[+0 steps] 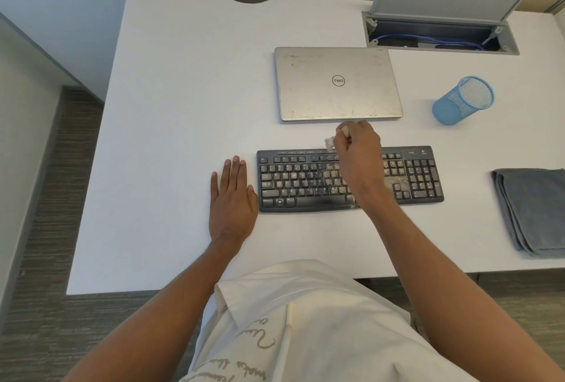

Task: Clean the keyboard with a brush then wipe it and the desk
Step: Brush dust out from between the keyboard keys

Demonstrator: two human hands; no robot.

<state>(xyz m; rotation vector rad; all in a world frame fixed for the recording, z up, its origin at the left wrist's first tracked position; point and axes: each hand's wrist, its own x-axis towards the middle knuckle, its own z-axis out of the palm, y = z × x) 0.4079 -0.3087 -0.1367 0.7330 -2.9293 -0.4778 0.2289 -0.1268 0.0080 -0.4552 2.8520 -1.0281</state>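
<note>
Left hand (234, 198) lies flat on the desk (171, 106), fingers straight and holding nothing, just beside the left end of the keyboard (293, 186), probably to brace it. The right hand (356, 149) is curled around a small brush (329, 143), whose pale bristles poke out to its left over the top key rows, with gritty crumbs (330, 174) on the keys beneath its wrist. Just beyond the right hand a closed laptop (336, 85) crowds the keyboard's far edge, where swept grit could lodge, and further right a blue mesh cup (461, 100) and a folded grey cloth (532, 207) sit well apart, the cloth seemingly waiting for the wipe.
</note>
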